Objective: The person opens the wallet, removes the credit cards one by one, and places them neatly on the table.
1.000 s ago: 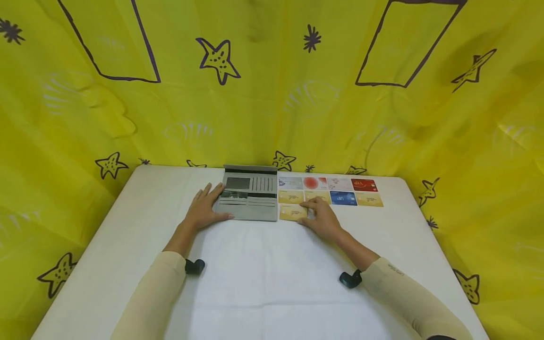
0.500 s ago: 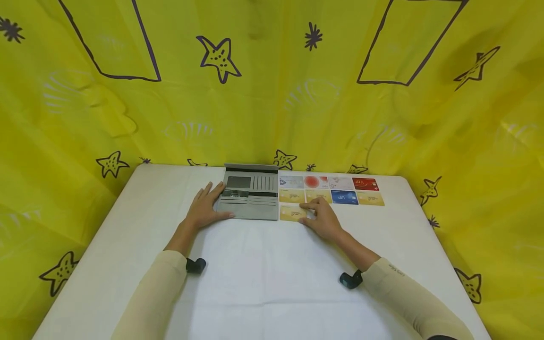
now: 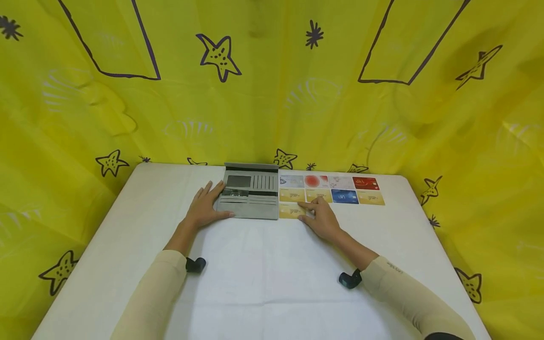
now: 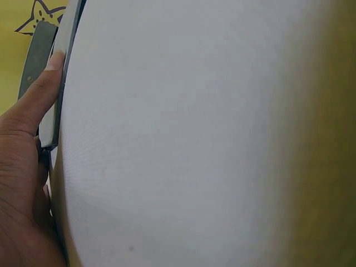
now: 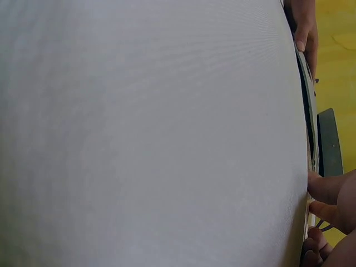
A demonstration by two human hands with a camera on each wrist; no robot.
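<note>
An opened grey wallet [image 3: 262,212] with card slots and a dark window lies near the table's back edge. My left hand [image 3: 199,208] rests along its left side, fingers spread, with the thumb on its lower left corner; the left wrist view shows this thumb [image 4: 41,97] on the wallet's edge. To the wallet's right, a single gold card [image 3: 289,211] lies flat below two rows of cards. My right hand [image 3: 325,221] holds that card at its right end, index finger at the upper edge and thumb at the lower. The other right fingers are mostly hidden in the head view.
The upper row has a silvery card [image 3: 291,181], a red-dotted card [image 3: 312,181], a pale card [image 3: 341,182] and a red card [image 3: 366,183]. Several gold cards and a blue card [image 3: 344,196] form the row below. A yellow patterned curtain [image 3: 255,104] hangs behind the white table [image 3: 238,278].
The gold card in my right hand has shifted slightly away from me, closer to the row above. My left hand and the wallet stay in place.
</note>
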